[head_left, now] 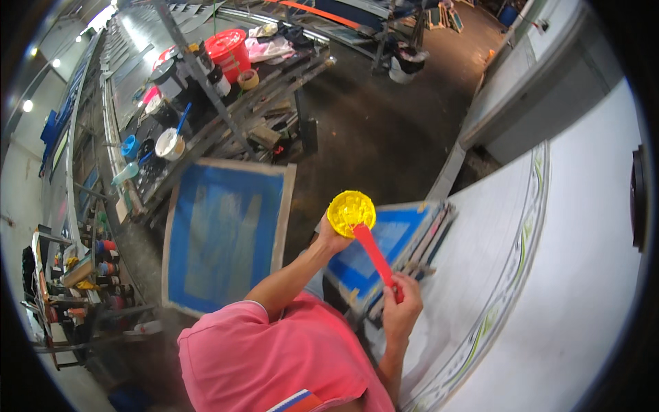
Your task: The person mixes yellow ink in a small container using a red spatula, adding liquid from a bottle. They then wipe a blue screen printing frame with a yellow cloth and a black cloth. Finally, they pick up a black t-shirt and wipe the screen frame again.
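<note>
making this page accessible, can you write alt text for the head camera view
A person's left hand holds a round yellow tub of thick yellow paste; the right hand holds a long flat red spatula, its tip at the tub. Nearby are two blue rectangular framed panels, with a red plastic bucket at upper left.

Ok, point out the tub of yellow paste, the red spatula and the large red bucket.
Tub of yellow paste (329,214): head view, on its left rim.
Red spatula (373,254): head view, middle of its flat length.
Large red bucket (235,64): head view, on its side wall.
</note>
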Demonstrator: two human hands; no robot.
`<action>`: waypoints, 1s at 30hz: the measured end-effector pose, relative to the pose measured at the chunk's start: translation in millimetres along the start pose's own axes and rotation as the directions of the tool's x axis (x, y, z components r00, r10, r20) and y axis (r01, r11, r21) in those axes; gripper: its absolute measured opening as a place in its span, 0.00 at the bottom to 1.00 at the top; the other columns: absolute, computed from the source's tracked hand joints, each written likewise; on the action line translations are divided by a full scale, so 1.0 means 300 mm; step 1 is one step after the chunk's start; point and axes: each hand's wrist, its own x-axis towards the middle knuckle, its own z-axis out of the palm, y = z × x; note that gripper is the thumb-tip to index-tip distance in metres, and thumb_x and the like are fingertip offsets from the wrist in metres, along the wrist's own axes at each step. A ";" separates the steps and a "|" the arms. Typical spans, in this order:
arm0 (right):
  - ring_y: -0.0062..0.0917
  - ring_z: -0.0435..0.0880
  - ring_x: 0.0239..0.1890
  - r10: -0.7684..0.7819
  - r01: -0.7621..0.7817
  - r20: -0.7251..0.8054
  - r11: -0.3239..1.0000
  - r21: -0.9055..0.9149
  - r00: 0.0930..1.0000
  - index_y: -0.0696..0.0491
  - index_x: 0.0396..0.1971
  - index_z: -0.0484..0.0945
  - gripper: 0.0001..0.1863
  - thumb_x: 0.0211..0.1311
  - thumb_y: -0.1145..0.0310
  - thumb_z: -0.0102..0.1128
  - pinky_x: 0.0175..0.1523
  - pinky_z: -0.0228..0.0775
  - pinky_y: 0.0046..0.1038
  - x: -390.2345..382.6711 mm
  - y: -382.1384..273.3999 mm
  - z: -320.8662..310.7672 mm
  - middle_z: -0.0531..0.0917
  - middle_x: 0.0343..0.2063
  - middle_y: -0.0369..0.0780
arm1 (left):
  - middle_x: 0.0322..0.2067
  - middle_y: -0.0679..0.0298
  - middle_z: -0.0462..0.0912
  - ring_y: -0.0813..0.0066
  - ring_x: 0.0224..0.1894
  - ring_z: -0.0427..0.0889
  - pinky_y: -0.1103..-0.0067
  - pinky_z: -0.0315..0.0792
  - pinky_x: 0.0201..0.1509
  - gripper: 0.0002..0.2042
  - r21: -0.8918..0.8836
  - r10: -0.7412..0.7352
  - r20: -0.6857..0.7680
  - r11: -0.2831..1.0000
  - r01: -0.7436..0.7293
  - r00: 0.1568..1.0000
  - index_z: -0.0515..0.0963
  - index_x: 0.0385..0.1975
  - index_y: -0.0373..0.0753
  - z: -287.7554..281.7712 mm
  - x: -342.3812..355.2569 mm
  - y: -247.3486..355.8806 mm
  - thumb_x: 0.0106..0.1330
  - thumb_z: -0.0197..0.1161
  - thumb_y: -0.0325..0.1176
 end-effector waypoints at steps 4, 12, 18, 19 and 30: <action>0.44 0.84 0.46 -0.044 0.049 0.058 0.995 -0.089 0.997 0.61 0.42 0.82 0.14 0.53 0.80 0.67 0.50 0.79 0.37 0.305 0.007 0.183 0.84 0.44 0.49 | 0.62 0.56 0.76 0.51 0.63 0.75 0.53 0.66 0.69 0.29 0.036 -0.058 0.140 0.998 0.053 0.988 0.75 0.62 0.43 0.062 0.346 0.203 0.72 0.46 0.57; 0.41 0.86 0.38 0.110 -0.064 0.308 0.986 -0.155 0.945 0.62 0.42 0.83 0.13 0.56 0.78 0.67 0.39 0.81 0.33 0.888 -0.099 0.462 0.86 0.40 0.50 | 0.60 0.55 0.79 0.53 0.61 0.77 0.56 0.69 0.67 0.29 -0.007 -0.106 0.027 0.994 0.106 0.994 0.77 0.60 0.41 0.101 0.815 0.579 0.70 0.51 0.58; 0.39 0.86 0.31 0.003 0.102 0.462 0.974 -0.201 0.887 0.62 0.41 0.83 0.12 0.55 0.77 0.67 0.34 0.80 0.33 1.256 -0.180 0.568 0.86 0.38 0.49 | 0.62 0.51 0.77 0.47 0.63 0.74 0.52 0.64 0.71 0.31 -0.135 0.022 0.016 0.991 -0.020 1.000 0.75 0.61 0.41 0.114 1.029 0.712 0.66 0.57 0.58; 0.41 0.86 0.33 -0.012 0.136 0.505 0.968 -0.210 0.863 0.62 0.42 0.83 0.13 0.56 0.77 0.67 0.35 0.79 0.34 1.316 -0.209 0.586 0.85 0.37 0.49 | 0.61 0.51 0.77 0.47 0.63 0.75 0.52 0.65 0.71 0.31 -0.151 0.051 0.023 0.987 -0.047 0.998 0.75 0.61 0.41 0.122 1.060 0.735 0.66 0.57 0.57; 0.30 0.89 0.38 -0.232 0.157 0.921 0.969 0.190 0.315 0.62 0.50 0.81 0.23 0.62 0.61 0.71 0.41 0.80 0.29 1.997 -0.319 0.851 0.87 0.37 0.48 | 0.61 0.50 0.77 0.43 0.63 0.74 0.42 0.61 0.70 0.31 -0.237 0.526 0.016 0.828 -0.508 0.850 0.72 0.63 0.41 0.377 1.120 1.041 0.70 0.50 0.58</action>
